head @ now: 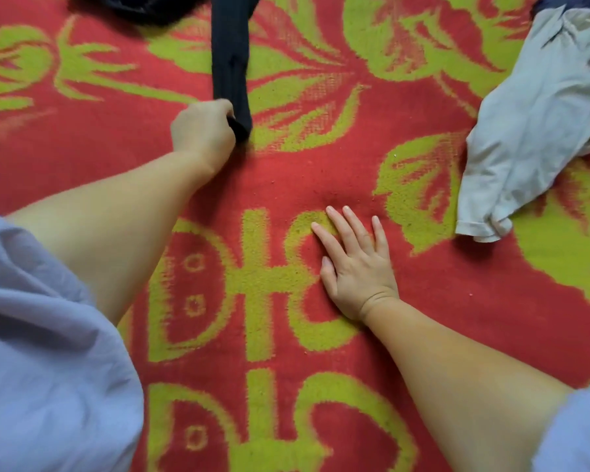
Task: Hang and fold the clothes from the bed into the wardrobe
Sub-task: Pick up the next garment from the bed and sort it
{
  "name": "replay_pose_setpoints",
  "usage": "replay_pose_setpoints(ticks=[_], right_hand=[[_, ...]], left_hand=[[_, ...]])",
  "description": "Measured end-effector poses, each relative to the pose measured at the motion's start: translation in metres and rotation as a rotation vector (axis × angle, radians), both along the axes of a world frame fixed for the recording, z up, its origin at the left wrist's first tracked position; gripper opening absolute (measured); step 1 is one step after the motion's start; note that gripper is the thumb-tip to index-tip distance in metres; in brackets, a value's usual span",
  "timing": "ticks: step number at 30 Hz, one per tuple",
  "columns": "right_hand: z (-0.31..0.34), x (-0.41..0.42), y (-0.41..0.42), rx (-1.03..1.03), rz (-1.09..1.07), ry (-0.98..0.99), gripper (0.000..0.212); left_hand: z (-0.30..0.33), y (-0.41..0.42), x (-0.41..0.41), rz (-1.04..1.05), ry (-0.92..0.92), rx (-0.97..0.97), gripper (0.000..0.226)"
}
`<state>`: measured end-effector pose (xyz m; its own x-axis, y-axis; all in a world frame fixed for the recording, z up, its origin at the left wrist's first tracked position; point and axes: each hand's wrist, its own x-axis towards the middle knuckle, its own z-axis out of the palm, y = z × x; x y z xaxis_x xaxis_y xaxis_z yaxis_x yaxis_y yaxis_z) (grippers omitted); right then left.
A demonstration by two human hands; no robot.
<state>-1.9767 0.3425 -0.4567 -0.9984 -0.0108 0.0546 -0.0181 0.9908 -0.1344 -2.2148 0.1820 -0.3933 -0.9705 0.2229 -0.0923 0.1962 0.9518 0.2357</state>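
Head view — left hand (pixel 203 131) grips black garment (pixel 230 59).

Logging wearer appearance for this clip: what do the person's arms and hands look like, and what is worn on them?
Both forearms are bare, with no gloves, rings, watch or bracelet visible on the left hand or the right hand. Loose, pale lavender short sleeves cover the upper arms: the left sleeve fills the lower left corner; the right sleeve barely shows.

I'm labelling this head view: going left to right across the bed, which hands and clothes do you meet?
Left hand gripping the black garment → right hand flat on the red-and-green blanket → grey garment.
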Motion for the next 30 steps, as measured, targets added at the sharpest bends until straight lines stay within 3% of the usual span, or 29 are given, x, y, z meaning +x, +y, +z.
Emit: replay_pose_setpoints(ticks=[4, 8, 10, 12, 14, 17, 20, 22, 25, 28, 30], right_hand=[[0.000, 0.001, -0.001, 0.009, -0.001, -0.003, 0.054], [0.018, -0.001, -0.004, 0.004, -0.091, -0.194, 0.059], [0.042, 0.011, -0.026, -0.031, -0.135, -0.358, 0.061], [0.080, 0.022, -0.053, -0.165, -0.123, -0.508, 0.080], [0.133, 0.019, -0.073, -0.248, -0.072, -0.529, 0.086], [0.237, -0.006, -0.076, -0.358, -0.076, -0.431, 0.067], [0.350, -0.025, -0.068, -0.478, -0.002, -0.218, 0.036], [0.411, -0.026, -0.067, -0.517, 0.093, -0.119, 0.035], [0.488, -0.017, -0.072, -0.615, 0.071, -0.043, 0.031], [0.551, -0.001, -0.085, -0.920, 0.089, -0.012, 0.033], [0.587, 0.010, -0.095, -1.064, 0.091, 0.004, 0.035]], left_hand=[[0.005, -0.011, 0.101, -0.008, -0.069, 0.045, 0.021], [0.037, -0.037, 0.190, 0.150, -0.304, 0.221, 0.021], [0.071, -0.055, 0.223, 0.134, -0.398, 0.295, 0.027], [0.110, -0.060, 0.250, 0.079, -0.511, 0.347, 0.032], [0.159, -0.054, 0.259, 0.061, -0.588, 0.512, 0.032], [0.255, -0.043, 0.246, 0.121, -0.516, 0.849, 0.025], [0.357, -0.045, 0.241, 0.028, -0.462, 1.012, 0.040], [0.411, -0.055, 0.244, -0.021, -0.437, 1.087, 0.046], [0.467, -0.077, 0.256, -0.047, -0.323, 1.220, 0.015], [0.490, -0.101, 0.260, 0.132, -0.147, 1.328, 0.035], [0.497, -0.113, 0.265, 0.193, -0.127, 1.403, 0.037]])
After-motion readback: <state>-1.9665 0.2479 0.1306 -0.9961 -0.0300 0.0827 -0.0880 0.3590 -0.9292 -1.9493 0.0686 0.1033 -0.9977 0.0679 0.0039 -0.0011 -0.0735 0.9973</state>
